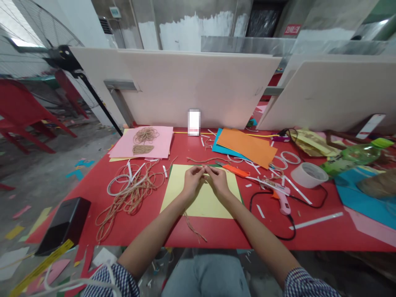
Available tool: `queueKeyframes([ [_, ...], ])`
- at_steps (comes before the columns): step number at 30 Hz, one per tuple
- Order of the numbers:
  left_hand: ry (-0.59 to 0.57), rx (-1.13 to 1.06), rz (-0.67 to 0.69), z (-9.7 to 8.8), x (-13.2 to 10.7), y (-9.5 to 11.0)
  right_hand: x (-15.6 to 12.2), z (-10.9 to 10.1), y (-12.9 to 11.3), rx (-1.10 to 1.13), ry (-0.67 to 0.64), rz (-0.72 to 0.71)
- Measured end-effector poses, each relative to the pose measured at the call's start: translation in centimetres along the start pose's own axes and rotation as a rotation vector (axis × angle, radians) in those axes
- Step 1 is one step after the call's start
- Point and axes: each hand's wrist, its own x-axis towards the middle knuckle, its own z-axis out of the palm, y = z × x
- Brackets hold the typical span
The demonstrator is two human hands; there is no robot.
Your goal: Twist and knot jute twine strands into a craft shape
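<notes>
My left hand (192,178) and my right hand (217,178) meet over a pale yellow sheet of paper (204,202) on the red table (148,222). Both hands are closed in a pinch on a short piece of brown twine (205,170) held between them. A strand of twine (194,228) trails down under my left forearm to the table's front edge. A tangle of loose twine (130,196) lies to the left of the sheet.
Pink paper (161,144) with coiled twine lies at the back left. Orange paper (247,146) on blue, an orange knife (236,170), tape rolls (308,174), a pink glue gun (283,200) with black cord, a green bottle (355,156) and a black box (64,225) surround it.
</notes>
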Motion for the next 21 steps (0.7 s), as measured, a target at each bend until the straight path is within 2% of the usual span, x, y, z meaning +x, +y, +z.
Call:
queueKeyframes([
  [7,0.017,0.168,0.056,-0.7,0.5,-0.2,0.9,-0.7,0.0,-0.099,0.035,-0.076],
  [14,-0.024,0.195,0.056,-0.7,0.4,0.0,1.3,-1.5,-1.1,-0.221,0.012,-0.14],
  [17,-0.101,0.142,-0.004,-0.7,0.3,0.0,1.0,-1.3,-1.2,-0.226,-0.012,-0.134],
  [21,-0.306,0.034,-0.199,-1.3,0.1,0.8,1.2,-1.5,-1.4,-0.177,0.039,-0.149],
])
